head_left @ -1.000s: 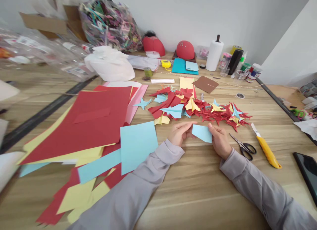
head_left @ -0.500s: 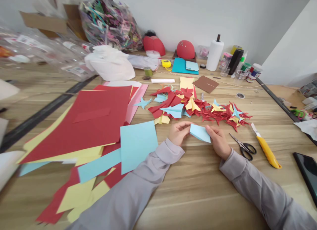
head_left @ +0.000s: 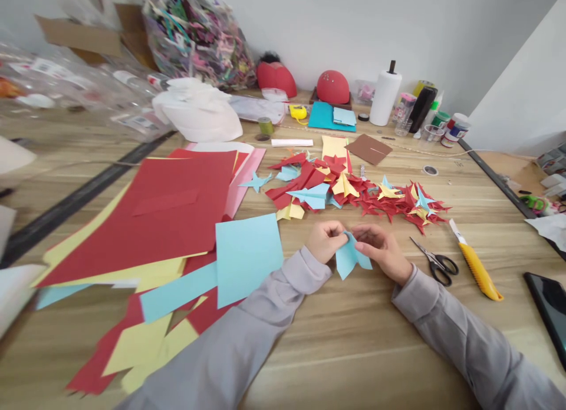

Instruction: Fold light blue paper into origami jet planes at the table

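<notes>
A small light blue paper (head_left: 349,261), creased and partly opened out, hangs from my fingers above the wooden table. My left hand (head_left: 326,241) pinches its upper left part. At its upper right, my right hand (head_left: 385,252) has the thumb against the paper, with the fingers curled behind. Just beyond my hands lies a pile of folded red, yellow and blue paper shapes (head_left: 309,189). Left of my left hand is a flat light blue square (head_left: 248,260), partly over large red sheets (head_left: 177,210) and yellow scraps (head_left: 137,345).
Black scissors (head_left: 437,264), a yellow cutter (head_left: 480,271) and a dark phone (head_left: 550,310) lie to the right. Bottles (head_left: 422,109) and a white roll (head_left: 384,99) stand at the back. Clear plastic bottles (head_left: 92,86) crowd the far left.
The small blue paper was a flat folded rectangle between both hands; now it is spread into a bent shape hanging lower. My right hand has shifted slightly left, closer to my left hand.
</notes>
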Demonstrator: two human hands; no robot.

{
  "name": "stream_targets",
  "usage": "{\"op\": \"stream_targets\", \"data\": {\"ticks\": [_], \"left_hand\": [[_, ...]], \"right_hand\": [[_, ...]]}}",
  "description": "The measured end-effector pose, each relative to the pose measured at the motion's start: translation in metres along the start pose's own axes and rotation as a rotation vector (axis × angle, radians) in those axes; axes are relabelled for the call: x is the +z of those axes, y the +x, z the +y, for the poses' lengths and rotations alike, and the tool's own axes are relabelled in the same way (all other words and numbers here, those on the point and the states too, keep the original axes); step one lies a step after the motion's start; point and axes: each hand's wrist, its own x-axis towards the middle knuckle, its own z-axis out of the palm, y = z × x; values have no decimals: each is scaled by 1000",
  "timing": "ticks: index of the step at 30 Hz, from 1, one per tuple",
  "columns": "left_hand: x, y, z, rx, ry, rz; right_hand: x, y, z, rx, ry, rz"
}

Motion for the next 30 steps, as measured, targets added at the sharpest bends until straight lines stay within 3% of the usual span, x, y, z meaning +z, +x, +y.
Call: {"op": "stream_targets", "data": {"ticks": [8,14,18,20,23,27,30], "left_hand": [[-2,3,0,-74,-235,-5],[-3,6,-4,-136,-289,38],[-3,7,-5,-104,-316,18],[-2,7,-5,-22,-332,30],[-2,6,-5,211,-230,109],[-1,-1,-1,497,228,221],[1,-9,2,618,457,252]], "right_hand": [[-6,6,8,23,3,172],[-5,6,8,22,25,170],[-5,6,8,-24,8,198],[-5,7,10,-49,-1,227],[-6,9,12,-97,-11,300],[-5,8,13,-170,-100,351],[-3,2,9,-275,-287,339]]}}
